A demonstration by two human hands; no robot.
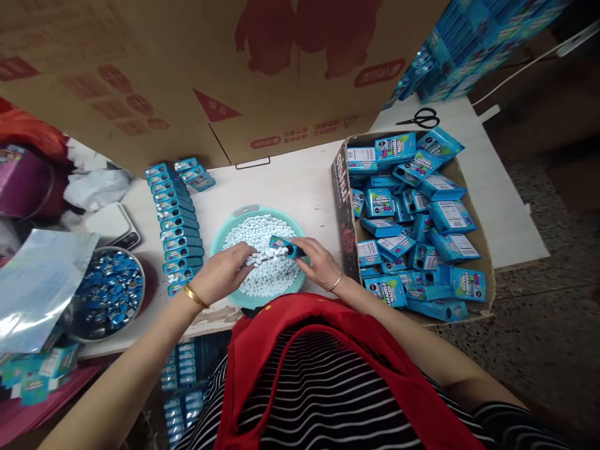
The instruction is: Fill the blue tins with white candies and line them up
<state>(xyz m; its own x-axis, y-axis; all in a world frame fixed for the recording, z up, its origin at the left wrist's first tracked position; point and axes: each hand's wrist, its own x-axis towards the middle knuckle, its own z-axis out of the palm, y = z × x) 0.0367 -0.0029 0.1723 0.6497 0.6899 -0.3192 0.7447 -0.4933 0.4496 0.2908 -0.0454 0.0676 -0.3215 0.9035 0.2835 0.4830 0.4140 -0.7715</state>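
Observation:
A turquoise plastic basin point(296, 289) full of small white candies point(262, 278) sits in front of me. My right hand point(321, 262) grips a small blue candy box point(285, 246), tilted over the basin with its open end facing left. White candies lie at the mouth of the box. My left hand point(229, 270) reaches over the basin's left side, its fingers closed on some white candies close to the box opening. A row of similar blue boxes point(180, 234) stands to the left of the basin, with two more boxes point(199, 178) behind it.
A cardboard tray point(347, 212) heaped with blue boxes stands at right, with black scissors point(424, 119) behind it. A metal bowl point(140, 284) of shiny blue pieces and a white scale point(110, 225) are at left. A large carton point(290, 119) walls off the back.

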